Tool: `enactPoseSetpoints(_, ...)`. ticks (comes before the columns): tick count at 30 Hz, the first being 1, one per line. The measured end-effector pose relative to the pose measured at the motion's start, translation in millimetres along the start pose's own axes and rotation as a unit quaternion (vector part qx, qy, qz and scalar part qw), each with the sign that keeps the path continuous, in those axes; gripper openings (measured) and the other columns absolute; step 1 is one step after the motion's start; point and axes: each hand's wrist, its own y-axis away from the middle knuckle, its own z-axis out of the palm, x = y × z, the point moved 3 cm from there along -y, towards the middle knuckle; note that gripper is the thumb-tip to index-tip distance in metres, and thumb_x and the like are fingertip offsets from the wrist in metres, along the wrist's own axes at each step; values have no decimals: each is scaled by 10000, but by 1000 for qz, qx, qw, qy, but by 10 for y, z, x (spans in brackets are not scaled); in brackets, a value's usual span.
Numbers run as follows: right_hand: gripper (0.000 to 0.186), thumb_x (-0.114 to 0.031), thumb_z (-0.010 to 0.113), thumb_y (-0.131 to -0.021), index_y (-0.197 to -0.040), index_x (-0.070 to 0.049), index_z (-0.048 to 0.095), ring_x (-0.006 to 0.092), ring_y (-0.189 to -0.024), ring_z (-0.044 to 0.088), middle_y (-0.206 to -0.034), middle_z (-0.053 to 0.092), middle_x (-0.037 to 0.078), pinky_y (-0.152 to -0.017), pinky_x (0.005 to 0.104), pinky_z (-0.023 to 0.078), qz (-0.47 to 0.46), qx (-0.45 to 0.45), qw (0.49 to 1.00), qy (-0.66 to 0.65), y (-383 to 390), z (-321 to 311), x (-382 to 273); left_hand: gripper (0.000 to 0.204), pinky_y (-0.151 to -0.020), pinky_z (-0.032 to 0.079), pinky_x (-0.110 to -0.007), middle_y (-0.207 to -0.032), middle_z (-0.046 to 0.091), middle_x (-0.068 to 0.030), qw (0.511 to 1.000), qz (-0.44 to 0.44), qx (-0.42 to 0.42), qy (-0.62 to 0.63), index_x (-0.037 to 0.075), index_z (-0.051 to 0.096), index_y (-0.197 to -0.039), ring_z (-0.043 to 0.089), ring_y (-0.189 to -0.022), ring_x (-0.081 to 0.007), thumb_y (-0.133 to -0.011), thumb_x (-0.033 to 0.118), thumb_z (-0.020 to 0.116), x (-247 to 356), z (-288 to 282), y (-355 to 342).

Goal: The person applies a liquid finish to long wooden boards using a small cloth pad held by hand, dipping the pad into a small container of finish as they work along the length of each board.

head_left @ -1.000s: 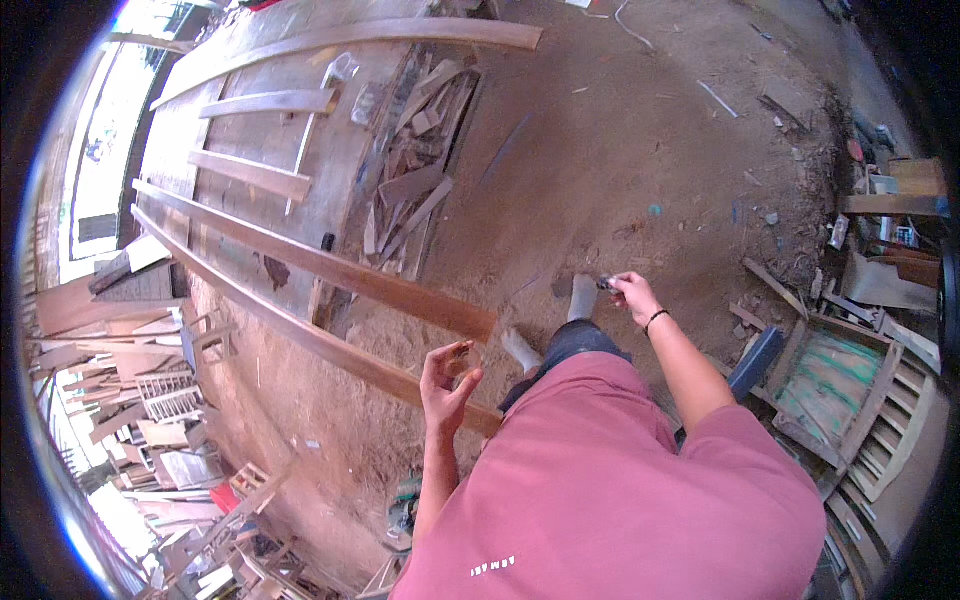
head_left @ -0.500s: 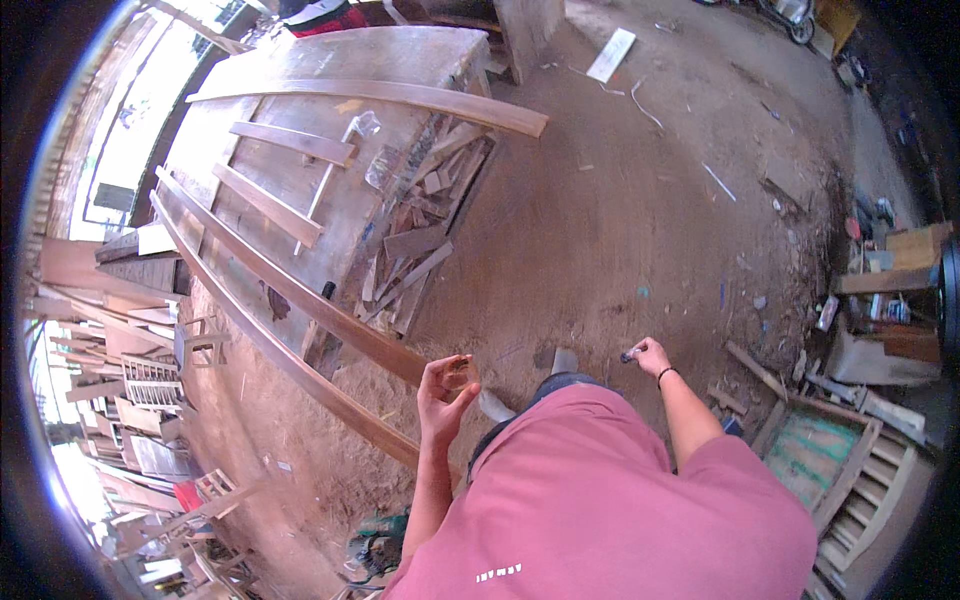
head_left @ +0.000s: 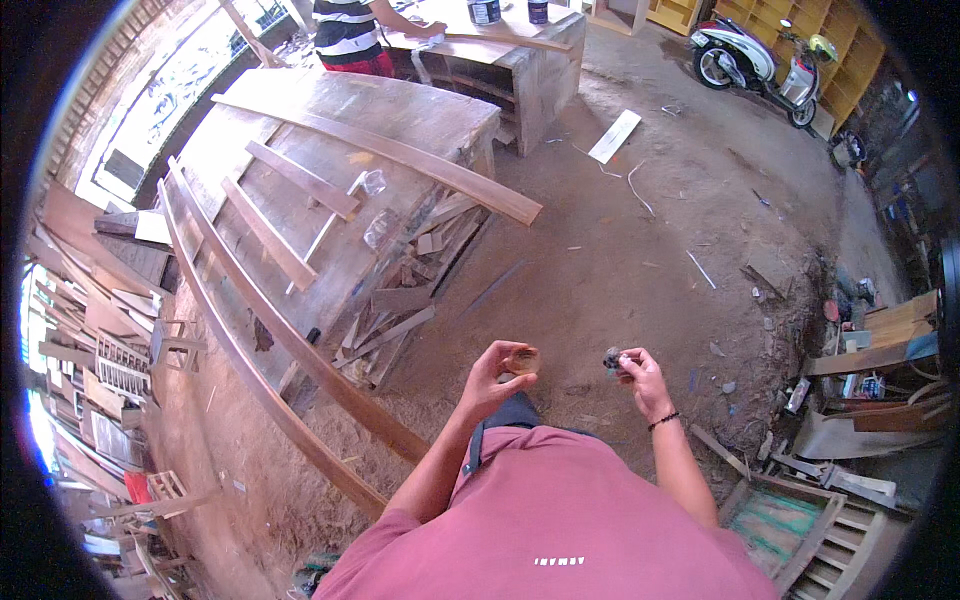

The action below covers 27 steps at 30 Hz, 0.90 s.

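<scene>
My left hand (head_left: 487, 382) is curled around a small see-through cup (head_left: 523, 360) with an amber-brown tint, held in front of my body. To its right, my right hand (head_left: 646, 381) pinches a small dark wad (head_left: 611, 358) between thumb and fingertips; it looks like crumpled cloth, but its kind is unclear. A gap separates the two hands, and both are above the dirt floor. Left of my left hand, two long reddish-brown wooden boards (head_left: 330, 378) run from the worktable towards me.
The big worktable (head_left: 330, 110) at far left bears more boards (head_left: 400, 155). Wood offcuts (head_left: 405, 290) pile along its side. Beyond it a person (head_left: 350, 40) stands at another bench. A scooter (head_left: 750, 65) is parked far right; a slatted wooden frame (head_left: 830, 545) lies near right.
Both hands have come up and nearer each other in front of my body, still holding the cup and the dark wad. My view has tilted up, bringing the person and scooter further into sight.
</scene>
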Motion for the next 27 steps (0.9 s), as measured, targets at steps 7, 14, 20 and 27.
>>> enactPoseSetpoints(7,154,-101,632,-1012,-1154,-59,591,156,-884,678,-1047,701,56,-767,308,531,-51,-29,994,-88,-274,7,-655,547,-1035,506,-357,-1271,664,-74,995,-26,-94,7,38,580,-1308,631,-1169,-164,-870,194,869,-101,383,-1090)
enactPoseSetpoints(14,146,-125,618,-1019,-1153,-73,594,139,-876,653,-1031,674,29,-770,310,542,-16,51,994,-94,-914,-421,-998,510,-962,539,-350,-1230,702,-86,985,-59,-148,-61,56,609,-1294,670,-1130,-179,-891,254,850,76,683,-2516)
enactPoseSetpoints(20,150,-116,618,-1021,-1169,-91,602,152,-829,673,-1020,696,41,-739,309,547,-43,114,986,-114,-1324,-904,-1673,526,-1036,520,-403,-1261,710,-118,981,43,-106,-156,75,618,-1283,674,-1182,-249,-865,285,860,222,369,-3353)
enactPoseSetpoints(27,160,-116,621,-1017,-1174,-88,605,150,-841,683,-1064,712,57,-732,310,558,-46,117,985,-122,-2012,-1273,-1855,563,-1160,387,-489,-1273,704,-126,952,24,63,-300,83,628,-1280,634,-1256,-284,-843,343,868,159,37,-3640)
